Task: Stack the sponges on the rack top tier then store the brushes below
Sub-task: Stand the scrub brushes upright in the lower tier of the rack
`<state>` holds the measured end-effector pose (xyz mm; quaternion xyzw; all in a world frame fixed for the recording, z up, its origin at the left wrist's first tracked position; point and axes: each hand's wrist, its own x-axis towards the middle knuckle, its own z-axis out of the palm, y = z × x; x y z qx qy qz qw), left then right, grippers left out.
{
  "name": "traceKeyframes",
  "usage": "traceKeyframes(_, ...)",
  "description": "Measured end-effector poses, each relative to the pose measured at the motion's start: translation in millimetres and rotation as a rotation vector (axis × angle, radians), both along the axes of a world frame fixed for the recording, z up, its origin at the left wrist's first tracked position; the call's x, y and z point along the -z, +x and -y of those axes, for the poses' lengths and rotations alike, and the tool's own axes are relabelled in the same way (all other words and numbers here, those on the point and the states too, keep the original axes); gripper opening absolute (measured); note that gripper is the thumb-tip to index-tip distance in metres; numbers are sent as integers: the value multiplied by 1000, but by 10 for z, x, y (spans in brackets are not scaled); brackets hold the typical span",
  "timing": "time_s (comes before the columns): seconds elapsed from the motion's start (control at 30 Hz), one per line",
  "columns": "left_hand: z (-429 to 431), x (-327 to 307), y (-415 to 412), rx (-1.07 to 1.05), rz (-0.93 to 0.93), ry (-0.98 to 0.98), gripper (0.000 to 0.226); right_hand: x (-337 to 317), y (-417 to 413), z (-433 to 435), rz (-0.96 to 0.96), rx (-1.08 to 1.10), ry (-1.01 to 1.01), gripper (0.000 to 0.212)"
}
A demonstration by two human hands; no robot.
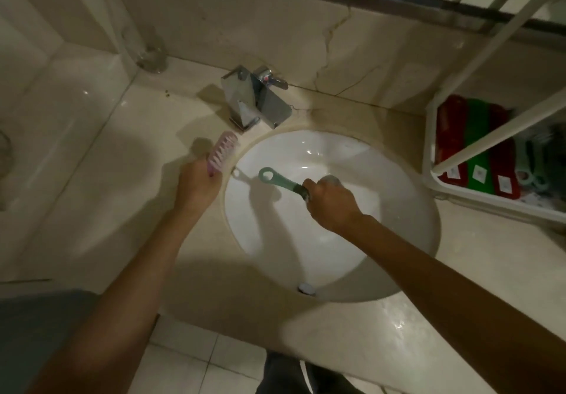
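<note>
Over the sink (337, 154), the right hand (332, 203) is closed in a fist round a green brush (283, 183). It grips near the head end, so the ringed handle points left across the bowl and the bristles are mostly hidden behind the knuckles. At the left rim, the left hand (199, 183) is wrapped round the lower end of a pink brush (222, 150), whose pale bristles stand clear above the fingers.

Both brushes look like light, stiff plastic that one hand can carry easily. Being at the sink, they may be wet and slippery, so a firm grip on the handle is safer than one on the springy bristles. The ring on the green brush also gives a finger hold.

That makes two brushes in hand, one each. The rack (490, 202) stands well to the right on the counter, and three sponges (476, 145) lie flat in it side by side: red, green, red. Just beside them are at least two pale green handles (525, 167). The dark bristles past those are too blurred to count, and I cannot tell which tier holds any of this. A small white ring (235, 173) at the sink's edge may belong to the pink brush
</note>
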<state>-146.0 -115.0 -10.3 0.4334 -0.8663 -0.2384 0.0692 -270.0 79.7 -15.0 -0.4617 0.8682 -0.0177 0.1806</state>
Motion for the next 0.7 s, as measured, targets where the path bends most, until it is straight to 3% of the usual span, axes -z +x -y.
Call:
traceKeyframes(0.13, -545, -206, 164, 183, -33, 185, 29, -96, 41, -276, -4, -2, 63, 33)
traceKeyframes(0.23, -868, -342, -25, 316, -15, 275, 24, -197, 25, -520, -22, -12, 52, 35)
traceKeyframes(0.43, -1601, -434, -635, 617, 147, 258, 35, -432, -38, -1178, -161, 52, -40, 44)
traceKeyframes(0.53, -2006, -431, -866, 750, 75, 293, 14, -516, -17, -1625, -208, 253, -248, 45)
traceKeyframes(0.6, -2279, -439, -991, 735, 2, 420, 22, -538, 28, -1955, -246, 453, -467, 52)
traceKeyframes(0.7, -2711, -474, -1152, 606, -92, 678, 18, -549, 27, -2384, 37, 931, -757, 45)
